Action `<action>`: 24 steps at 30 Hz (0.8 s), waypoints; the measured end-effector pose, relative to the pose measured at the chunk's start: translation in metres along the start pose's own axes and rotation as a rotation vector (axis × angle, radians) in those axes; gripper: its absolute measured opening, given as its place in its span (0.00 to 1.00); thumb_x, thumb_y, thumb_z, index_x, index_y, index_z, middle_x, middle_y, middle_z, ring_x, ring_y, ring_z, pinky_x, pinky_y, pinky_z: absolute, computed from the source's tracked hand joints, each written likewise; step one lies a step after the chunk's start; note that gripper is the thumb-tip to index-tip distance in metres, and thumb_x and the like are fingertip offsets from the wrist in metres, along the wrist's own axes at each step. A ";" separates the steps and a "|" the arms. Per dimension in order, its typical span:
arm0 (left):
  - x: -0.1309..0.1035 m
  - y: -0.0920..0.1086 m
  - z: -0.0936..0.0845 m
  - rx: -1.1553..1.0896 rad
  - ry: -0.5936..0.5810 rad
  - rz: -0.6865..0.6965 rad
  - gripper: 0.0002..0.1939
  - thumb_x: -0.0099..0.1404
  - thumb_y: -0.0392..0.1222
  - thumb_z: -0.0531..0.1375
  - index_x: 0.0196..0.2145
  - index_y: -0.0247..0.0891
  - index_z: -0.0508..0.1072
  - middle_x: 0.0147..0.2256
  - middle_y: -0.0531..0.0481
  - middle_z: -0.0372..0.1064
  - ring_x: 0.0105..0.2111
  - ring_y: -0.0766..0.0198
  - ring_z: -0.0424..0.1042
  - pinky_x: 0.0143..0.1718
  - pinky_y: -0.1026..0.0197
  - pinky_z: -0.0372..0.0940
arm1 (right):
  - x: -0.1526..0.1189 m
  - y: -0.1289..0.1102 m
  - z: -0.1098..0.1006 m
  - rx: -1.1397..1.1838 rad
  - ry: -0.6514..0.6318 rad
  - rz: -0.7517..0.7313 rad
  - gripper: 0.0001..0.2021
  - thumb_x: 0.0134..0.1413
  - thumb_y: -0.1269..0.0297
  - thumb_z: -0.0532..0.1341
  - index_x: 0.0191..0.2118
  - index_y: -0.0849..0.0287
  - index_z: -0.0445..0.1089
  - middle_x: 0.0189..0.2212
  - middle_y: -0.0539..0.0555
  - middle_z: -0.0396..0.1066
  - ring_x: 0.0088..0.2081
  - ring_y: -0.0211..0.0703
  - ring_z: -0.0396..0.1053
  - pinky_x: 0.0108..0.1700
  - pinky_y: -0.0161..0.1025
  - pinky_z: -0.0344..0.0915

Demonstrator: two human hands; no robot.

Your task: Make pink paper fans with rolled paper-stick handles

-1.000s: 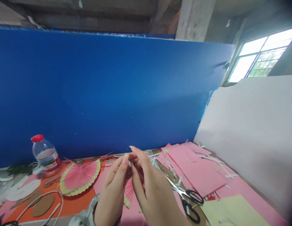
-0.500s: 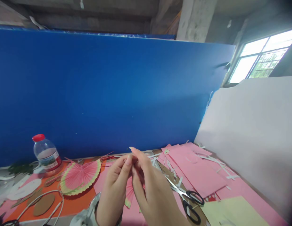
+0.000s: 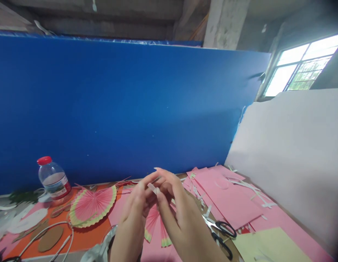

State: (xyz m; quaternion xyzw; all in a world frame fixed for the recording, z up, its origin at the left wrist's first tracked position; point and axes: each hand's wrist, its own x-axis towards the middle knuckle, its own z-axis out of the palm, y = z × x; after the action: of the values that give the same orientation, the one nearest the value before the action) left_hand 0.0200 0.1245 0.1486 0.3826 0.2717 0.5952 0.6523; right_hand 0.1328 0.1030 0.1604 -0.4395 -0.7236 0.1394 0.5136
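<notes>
My left hand (image 3: 132, 211) and my right hand (image 3: 179, 211) are raised together over the table, fingertips meeting. A small white strip (image 3: 152, 187) is pinched under my right thumb, its free end pointing to the left hand. My left fingers are curled beside the strip, slightly blurred; what they hold, if anything, is hidden. Below the hands, a pleated pink paper fan (image 3: 166, 238) with a yellow-green edge is partly covered by them. Another such fan (image 3: 94, 205), spread wide, lies to the left on orange paper (image 3: 89, 238).
Black-handled scissors (image 3: 225, 229) lie right of my right hand, blades partly hidden. Beyond are pink sheets (image 3: 226, 196), white strips and a pale yellow sheet (image 3: 269, 245). A red-capped bottle (image 3: 54, 180), brown cardboard ovals (image 3: 50, 238) and a white cord stand or lie left. A blue panel (image 3: 125, 109) rises behind.
My hands have parted slightly at the fingertips, and the white strip now shows between them. My right hand has shifted a little, covering more of the scissors' blades and uncovering more of the lower fan.
</notes>
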 end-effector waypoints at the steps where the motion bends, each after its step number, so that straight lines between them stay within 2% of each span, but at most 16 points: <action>1: -0.001 -0.001 0.000 0.041 -0.003 0.018 0.18 0.59 0.53 0.62 0.45 0.43 0.76 0.42 0.46 0.77 0.47 0.55 0.72 0.48 0.59 0.66 | 0.000 0.000 -0.002 0.026 0.001 0.010 0.19 0.62 0.71 0.49 0.58 0.53 0.53 0.38 0.54 0.73 0.38 0.41 0.73 0.37 0.38 0.71; 3: -0.002 -0.004 -0.002 0.138 -0.019 0.042 0.16 0.58 0.47 0.64 0.45 0.46 0.76 0.43 0.48 0.76 0.47 0.58 0.72 0.48 0.61 0.65 | 0.000 -0.001 -0.004 0.052 -0.003 0.033 0.19 0.63 0.70 0.49 0.58 0.53 0.53 0.36 0.53 0.73 0.36 0.40 0.73 0.36 0.37 0.71; 6: -0.001 -0.007 -0.006 0.277 -0.039 0.101 0.13 0.62 0.47 0.61 0.44 0.45 0.76 0.41 0.49 0.76 0.41 0.62 0.73 0.43 0.64 0.66 | 0.000 -0.002 -0.006 0.044 -0.044 0.046 0.19 0.63 0.71 0.48 0.58 0.52 0.54 0.37 0.53 0.73 0.38 0.40 0.74 0.38 0.37 0.71; 8: 0.000 -0.009 -0.008 0.317 -0.004 0.134 0.13 0.63 0.47 0.60 0.45 0.44 0.76 0.39 0.49 0.75 0.39 0.63 0.72 0.39 0.65 0.66 | 0.000 -0.002 -0.005 0.033 -0.049 0.028 0.18 0.63 0.71 0.48 0.57 0.53 0.56 0.41 0.55 0.73 0.40 0.41 0.73 0.41 0.38 0.71; 10: 0.000 -0.009 -0.008 0.293 0.035 0.128 0.13 0.63 0.47 0.60 0.45 0.44 0.76 0.41 0.49 0.75 0.40 0.63 0.72 0.40 0.66 0.66 | 0.001 -0.002 -0.004 0.018 -0.037 0.032 0.17 0.63 0.70 0.48 0.57 0.55 0.57 0.42 0.56 0.73 0.41 0.42 0.73 0.41 0.38 0.70; 14: 0.001 -0.007 -0.006 0.248 0.040 0.107 0.14 0.63 0.49 0.59 0.45 0.45 0.76 0.45 0.48 0.74 0.45 0.61 0.71 0.46 0.64 0.65 | 0.001 -0.004 -0.006 -0.002 -0.040 0.134 0.17 0.63 0.68 0.48 0.56 0.54 0.57 0.33 0.52 0.74 0.35 0.41 0.74 0.36 0.38 0.70; 19: 0.002 -0.005 -0.007 0.342 0.041 0.193 0.14 0.65 0.49 0.57 0.43 0.42 0.77 0.43 0.47 0.75 0.43 0.59 0.72 0.43 0.63 0.65 | 0.002 -0.010 -0.010 0.059 -0.123 0.221 0.16 0.64 0.66 0.47 0.56 0.54 0.55 0.25 0.47 0.71 0.25 0.38 0.70 0.29 0.36 0.66; 24: 0.004 -0.005 -0.010 0.394 0.072 0.265 0.13 0.67 0.48 0.55 0.38 0.41 0.77 0.39 0.48 0.76 0.40 0.59 0.72 0.40 0.63 0.65 | 0.006 -0.015 -0.014 0.163 -0.194 0.265 0.15 0.64 0.66 0.47 0.55 0.55 0.56 0.22 0.46 0.69 0.23 0.36 0.68 0.24 0.32 0.62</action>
State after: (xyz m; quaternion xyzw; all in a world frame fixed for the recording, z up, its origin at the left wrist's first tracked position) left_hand 0.0151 0.1298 0.1389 0.5132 0.3530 0.6245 0.4713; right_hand 0.1367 0.0958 0.1797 -0.4723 -0.6919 0.3059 0.4523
